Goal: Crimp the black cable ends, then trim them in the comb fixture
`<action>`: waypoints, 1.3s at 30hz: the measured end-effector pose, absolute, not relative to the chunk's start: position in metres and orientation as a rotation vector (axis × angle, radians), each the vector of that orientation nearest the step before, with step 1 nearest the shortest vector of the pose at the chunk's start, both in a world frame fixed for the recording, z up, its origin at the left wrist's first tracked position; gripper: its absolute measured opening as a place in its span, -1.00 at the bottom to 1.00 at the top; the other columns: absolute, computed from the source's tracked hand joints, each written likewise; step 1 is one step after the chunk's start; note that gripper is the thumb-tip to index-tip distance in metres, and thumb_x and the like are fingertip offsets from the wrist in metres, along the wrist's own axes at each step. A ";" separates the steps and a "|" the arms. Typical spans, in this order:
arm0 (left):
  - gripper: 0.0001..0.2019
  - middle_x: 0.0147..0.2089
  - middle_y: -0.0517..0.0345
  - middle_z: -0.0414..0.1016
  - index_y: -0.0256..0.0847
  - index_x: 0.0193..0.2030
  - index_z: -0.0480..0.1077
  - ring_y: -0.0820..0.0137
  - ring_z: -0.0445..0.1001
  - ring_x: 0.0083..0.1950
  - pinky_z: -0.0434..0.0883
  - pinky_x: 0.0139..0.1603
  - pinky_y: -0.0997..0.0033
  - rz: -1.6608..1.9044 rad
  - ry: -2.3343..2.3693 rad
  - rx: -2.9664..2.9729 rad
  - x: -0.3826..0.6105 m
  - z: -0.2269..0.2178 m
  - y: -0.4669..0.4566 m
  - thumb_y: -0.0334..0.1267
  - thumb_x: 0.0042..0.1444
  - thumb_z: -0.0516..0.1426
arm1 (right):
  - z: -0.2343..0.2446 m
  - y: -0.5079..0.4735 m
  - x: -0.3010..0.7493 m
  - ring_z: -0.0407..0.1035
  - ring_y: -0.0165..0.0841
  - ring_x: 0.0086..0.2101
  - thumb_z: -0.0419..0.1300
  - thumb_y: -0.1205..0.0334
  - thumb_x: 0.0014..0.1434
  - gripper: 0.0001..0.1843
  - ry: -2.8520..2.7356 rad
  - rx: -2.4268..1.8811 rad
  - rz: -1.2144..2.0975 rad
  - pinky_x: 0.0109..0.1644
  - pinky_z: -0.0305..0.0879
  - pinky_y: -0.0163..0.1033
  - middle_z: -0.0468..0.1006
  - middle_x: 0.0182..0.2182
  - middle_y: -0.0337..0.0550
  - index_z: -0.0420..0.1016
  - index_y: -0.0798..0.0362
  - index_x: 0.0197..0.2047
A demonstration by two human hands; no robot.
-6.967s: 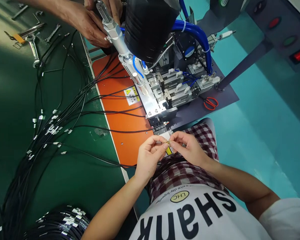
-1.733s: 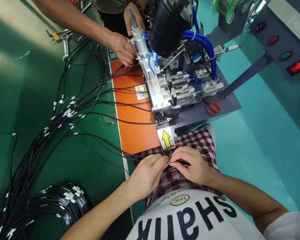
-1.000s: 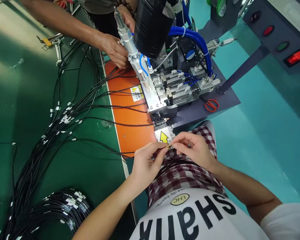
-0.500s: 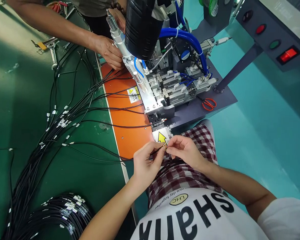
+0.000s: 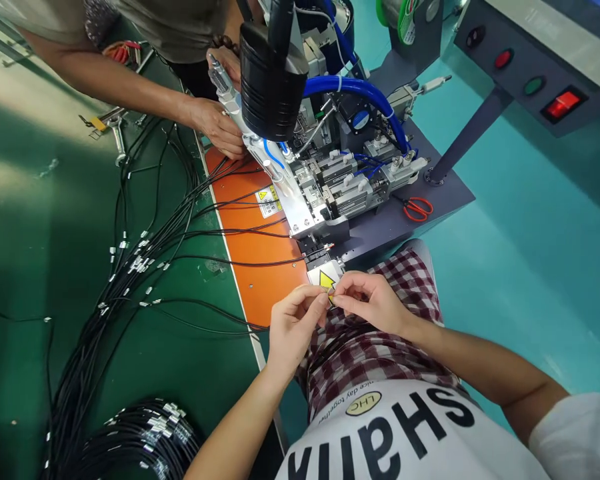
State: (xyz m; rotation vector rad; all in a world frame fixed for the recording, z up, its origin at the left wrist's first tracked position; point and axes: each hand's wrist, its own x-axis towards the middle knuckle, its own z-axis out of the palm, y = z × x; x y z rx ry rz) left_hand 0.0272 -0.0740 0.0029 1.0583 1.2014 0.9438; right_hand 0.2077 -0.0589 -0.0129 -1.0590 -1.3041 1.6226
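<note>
My left hand (image 5: 296, 323), closed, pinches the end of a thin black cable (image 5: 214, 303) that comes in from the left over the orange plate. Close against it, my right hand (image 5: 373, 301) is also closed, thumb and forefinger at the cable's small yellowish tip. The fingers partly cover that tip. Both hands are above my lap, just in front of a white label with a yellow arrow (image 5: 325, 279). Beyond them, another black cable (image 5: 260, 265) lies across the orange plate (image 5: 240, 283), its bare end at the machine's (image 5: 337, 183) dark track.
Red-handled scissors (image 5: 418, 209) lie on the grey base. A co-worker's hand (image 5: 223, 130) is at the machine's far side. Bundled black cables (image 5: 87, 333) and a coil (image 5: 145, 433) cover the green table. A control box (image 5: 535, 67) stands right.
The view has shifted slightly, so the table and machine appear moved. Both my hands stay together at the cable tip, with a small change in finger position.
</note>
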 end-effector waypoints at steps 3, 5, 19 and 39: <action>-0.91 -0.39 0.17 0.45 -0.23 -0.23 0.53 0.54 0.34 -0.49 0.26 -0.44 0.49 0.870 1.125 0.881 0.024 0.003 -0.065 -0.28 0.13 0.27 | -0.011 -0.056 0.210 0.32 -0.46 -0.43 0.26 0.31 0.20 -0.93 -1.405 -1.046 1.528 -0.35 0.22 -0.30 0.45 -0.41 -0.26 0.50 0.08 -0.34; -0.90 -0.39 0.18 0.45 -0.24 -0.27 0.51 0.54 0.34 -0.48 0.24 -0.45 0.51 0.827 1.086 0.760 0.024 0.005 -0.060 -0.30 0.09 0.30 | -0.011 -0.056 0.210 0.32 -0.46 -0.42 0.26 0.34 0.20 -0.94 -1.458 -1.018 1.473 -0.34 0.23 -0.30 0.45 -0.41 -0.26 0.50 0.07 -0.34; -0.85 -0.42 0.21 0.37 -0.23 -0.33 0.47 0.53 0.27 -0.46 0.25 -0.42 0.49 0.992 1.182 0.897 0.039 -0.001 -0.060 -0.20 0.10 0.28 | -0.020 -0.055 0.202 0.36 -0.36 -0.37 0.20 0.35 0.22 -0.90 -1.559 -1.078 1.209 -0.28 0.28 -0.23 0.46 -0.40 -0.21 0.46 0.02 -0.35; -0.79 -0.54 0.24 0.34 -0.31 -0.37 0.46 0.57 0.28 -0.52 0.17 -0.47 0.53 0.947 1.127 0.583 0.022 -0.003 -0.036 -0.24 -0.02 0.36 | -0.016 -0.033 0.188 0.35 -0.38 -0.38 0.17 0.33 0.24 -0.88 -1.733 -1.160 1.043 -0.25 0.27 -0.25 0.46 -0.41 -0.23 0.41 0.01 -0.36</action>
